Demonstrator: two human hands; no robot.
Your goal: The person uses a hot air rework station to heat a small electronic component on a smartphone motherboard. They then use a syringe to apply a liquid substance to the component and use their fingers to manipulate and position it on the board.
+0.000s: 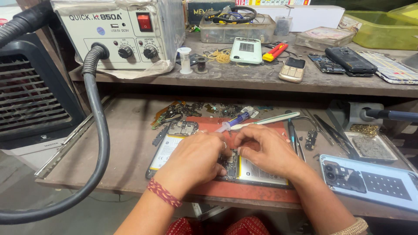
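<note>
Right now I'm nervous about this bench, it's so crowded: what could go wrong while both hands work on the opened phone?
Both hands, left hand and right hand, press on the opened phone, so a slip could scrape its exposed board. The syringe and tweezers lie close and might get knocked. The loose back cover sits near the shelf edge and could fall.

A beige metal hot-air rework station (117,32) with a red switch stands at the upper shelf's left end, its black ribbed hose (98,130) looping down past the worktop's left edge. A gold keypad phone (292,69) lies mid-shelf. A pale blue phone back cover (370,182) rests at the worktop's right corner, steel tweezers (333,130) near its back edge.
</note>
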